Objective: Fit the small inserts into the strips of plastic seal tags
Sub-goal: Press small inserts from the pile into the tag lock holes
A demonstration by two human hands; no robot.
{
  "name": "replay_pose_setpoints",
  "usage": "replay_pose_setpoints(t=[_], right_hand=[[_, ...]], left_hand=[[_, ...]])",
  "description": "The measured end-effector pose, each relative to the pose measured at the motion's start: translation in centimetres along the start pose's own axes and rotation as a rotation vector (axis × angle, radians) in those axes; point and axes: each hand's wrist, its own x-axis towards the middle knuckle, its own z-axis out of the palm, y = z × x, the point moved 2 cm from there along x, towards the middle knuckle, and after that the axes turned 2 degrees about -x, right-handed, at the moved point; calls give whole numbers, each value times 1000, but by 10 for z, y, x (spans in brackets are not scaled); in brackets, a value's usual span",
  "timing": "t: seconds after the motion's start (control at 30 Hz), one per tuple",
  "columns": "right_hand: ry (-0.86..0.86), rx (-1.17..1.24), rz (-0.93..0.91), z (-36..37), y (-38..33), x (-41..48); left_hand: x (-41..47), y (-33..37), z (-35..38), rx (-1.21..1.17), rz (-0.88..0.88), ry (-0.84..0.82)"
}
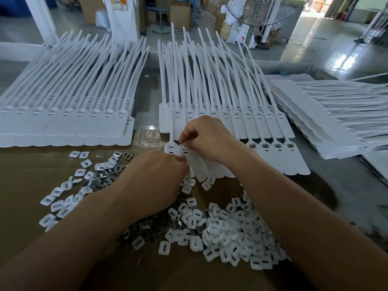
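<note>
Progress on the front strip (273,162) looks early: its leftmost socket is filled, the right hand (207,139) pinches an insert (184,147) at the second, and the empty sockets (265,146) at its right end wait. The left hand (155,175) touches the strip, its grip hidden. Loose inserts (231,234) lie just before it.

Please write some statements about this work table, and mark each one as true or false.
1. The right hand pinches a small insert at the front strip. True.
2. The four sockets at the strip's right end are already filled. False: they are open and empty.
3. The loose inserts lie on brown cardboard. True.
4. The left hand lies flat on the cardboard, far from the strip. False: it is at the strip, beside the right hand.
</note>
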Motion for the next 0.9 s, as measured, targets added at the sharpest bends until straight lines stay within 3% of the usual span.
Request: replay_pose_setpoints(t=[0.27,0.63,0.9], right_hand=[[88,34,2,5,4,3],[-44,-181,117,2,2,30],[37,-74,-62,0,8,9]], left_hand=[[0,-1,2,10,9,1],[-4,1,1,-2,-1,-6],[-3,0,-1,20,4,-23]])
